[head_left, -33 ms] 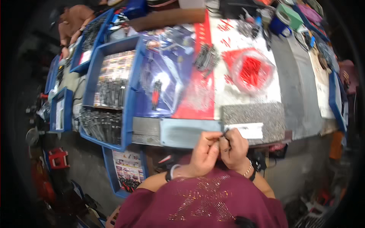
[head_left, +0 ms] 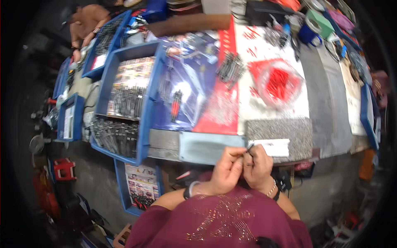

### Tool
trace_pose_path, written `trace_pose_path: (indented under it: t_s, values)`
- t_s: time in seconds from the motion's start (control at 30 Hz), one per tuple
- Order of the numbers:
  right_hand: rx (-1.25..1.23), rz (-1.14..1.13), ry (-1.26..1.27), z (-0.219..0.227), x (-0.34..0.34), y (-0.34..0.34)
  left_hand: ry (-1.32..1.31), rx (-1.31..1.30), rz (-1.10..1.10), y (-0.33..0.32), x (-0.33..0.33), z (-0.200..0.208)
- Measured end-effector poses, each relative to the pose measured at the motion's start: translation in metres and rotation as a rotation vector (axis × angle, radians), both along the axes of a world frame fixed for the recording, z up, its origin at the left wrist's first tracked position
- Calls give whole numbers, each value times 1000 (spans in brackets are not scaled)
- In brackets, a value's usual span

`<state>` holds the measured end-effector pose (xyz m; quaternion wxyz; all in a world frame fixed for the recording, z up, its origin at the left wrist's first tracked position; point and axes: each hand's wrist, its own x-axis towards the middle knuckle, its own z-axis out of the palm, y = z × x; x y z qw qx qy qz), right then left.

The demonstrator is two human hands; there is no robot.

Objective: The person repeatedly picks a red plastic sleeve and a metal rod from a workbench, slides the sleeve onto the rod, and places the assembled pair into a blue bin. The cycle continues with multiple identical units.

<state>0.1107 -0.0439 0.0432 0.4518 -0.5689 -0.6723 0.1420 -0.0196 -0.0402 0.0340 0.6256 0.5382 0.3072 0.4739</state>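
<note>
Close together at the table's front edge, my left hand [head_left: 228, 170] and my right hand [head_left: 258, 168] are both closed in a pinch. A small, thin dark piece [head_left: 250, 147] shows between their fingertips; most of it is hidden, so its kind cannot be made out. Just beyond my left hand lies a flat grey-blue plate [head_left: 211, 145]. Nearest my right hand are a white strip [head_left: 275, 147] and the speckled grey block [head_left: 285, 129] under it.
A clear bag of red parts [head_left: 279, 84] lies on white paper, with a heap of dark metal parts [head_left: 230, 69] to its left. One black-and-red tool [head_left: 176, 106] rests on the blue sheet. Blue trays [head_left: 142, 142] of dark parts line the left. Another person [head_left: 89, 25] is at far left.
The whole view has shifted a little, so the table and trays sit slightly lower and further right. Both hands keep their pinch around the small dark piece.
</note>
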Motion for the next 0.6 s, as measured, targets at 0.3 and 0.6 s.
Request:
trace_pose_path:
  t_s: [0.3,0.6]
  values:
    - [-363,60,791,16,13,3,-296,-496,-325,10,-6,8]
    - [42,29,144,8,7,4,-101,-152,-255,4,-11,5]
